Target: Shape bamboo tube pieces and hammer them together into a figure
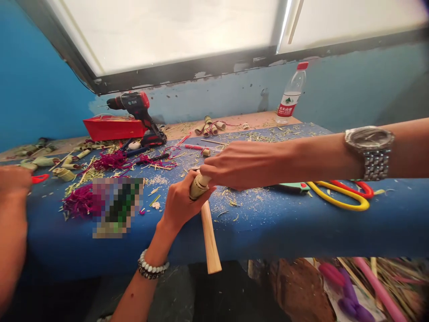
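Note:
My left hand point(186, 208) wraps around a pale wooden dowel point(210, 237), near its upper end, and the lower end sticks out past the blue bench's front edge. A rolled strip of pale bamboo or reed point(199, 186) sits around the dowel's top, partly hidden by my fingers. My right hand point(231, 167) reaches in from the right, and its fingertips grip that top end. A metal wristwatch point(368, 152) sits on my right wrist. A beaded bracelet point(152, 267) circles my left wrist.
Shavings and magenta fibres point(78, 201) litter the blue bench point(284, 232). Yellow-and-red handled scissors point(338, 194) lie at right. A cordless drill point(137, 120), red tray point(114, 127) and water bottle point(291, 91) stand behind. A co-worker's forearm point(13, 232) is at left. A pixelated patch point(117, 208) hides something.

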A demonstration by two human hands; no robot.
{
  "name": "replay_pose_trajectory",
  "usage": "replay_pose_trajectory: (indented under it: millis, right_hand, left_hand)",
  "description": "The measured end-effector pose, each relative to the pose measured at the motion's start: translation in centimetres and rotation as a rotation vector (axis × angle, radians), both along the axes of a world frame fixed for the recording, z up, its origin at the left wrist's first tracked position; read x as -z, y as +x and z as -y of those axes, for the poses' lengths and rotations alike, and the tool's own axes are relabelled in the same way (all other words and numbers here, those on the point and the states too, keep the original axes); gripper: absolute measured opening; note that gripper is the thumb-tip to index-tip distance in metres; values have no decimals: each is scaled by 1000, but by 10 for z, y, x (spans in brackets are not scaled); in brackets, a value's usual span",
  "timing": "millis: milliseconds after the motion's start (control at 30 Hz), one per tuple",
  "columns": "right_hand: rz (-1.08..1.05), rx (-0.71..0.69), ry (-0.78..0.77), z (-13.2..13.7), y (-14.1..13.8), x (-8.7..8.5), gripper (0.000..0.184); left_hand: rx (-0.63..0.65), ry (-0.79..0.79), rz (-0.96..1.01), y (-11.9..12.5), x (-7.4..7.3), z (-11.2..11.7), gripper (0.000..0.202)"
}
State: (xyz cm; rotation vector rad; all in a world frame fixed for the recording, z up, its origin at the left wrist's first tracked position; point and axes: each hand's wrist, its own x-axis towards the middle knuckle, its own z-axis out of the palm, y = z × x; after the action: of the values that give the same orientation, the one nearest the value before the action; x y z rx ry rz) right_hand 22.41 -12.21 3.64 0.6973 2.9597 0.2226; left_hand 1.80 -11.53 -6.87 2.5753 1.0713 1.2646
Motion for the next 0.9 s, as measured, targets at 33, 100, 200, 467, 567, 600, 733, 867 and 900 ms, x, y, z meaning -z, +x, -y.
replay_pose_trajectory:
  millis: [33,100,200,467,567,600,733,867,900]
  right_hand:
    - [2,-23,38,0,0,1,10]
    - [9,-71,98,-1,-2,2,10]
    - [31,-128,129,-2,-5,2,15]
    - [81,-208,97,-8,-9,1,19]
    - [71,-220,80,-13,-7,4,19]
    - [68,-215,70,-14,-7,5,20]
    - [38,-168,51,-13,-6,-3,22]
    - [-96,-31,72,-1,-4,-17,6]
    - [-172,19,36,3,-3,-19,4]
  left_hand:
    - [6,-5,2,0,0,0,27]
    - [18,-11,15,-1,0,1,27]
    - [43,-44,30,-1,-1,2,26]
    - [128,-152,21,-3,-2,2,23]
    - [152,-167,18,-4,-1,0,23]
    - [155,-168,13,-4,-1,0,23]
    - [102,-91,64,-4,-2,-1,24]
    - [84,-28,218,-6,-2,2,27]
    - [89,-30,242,-6,-3,3,28]
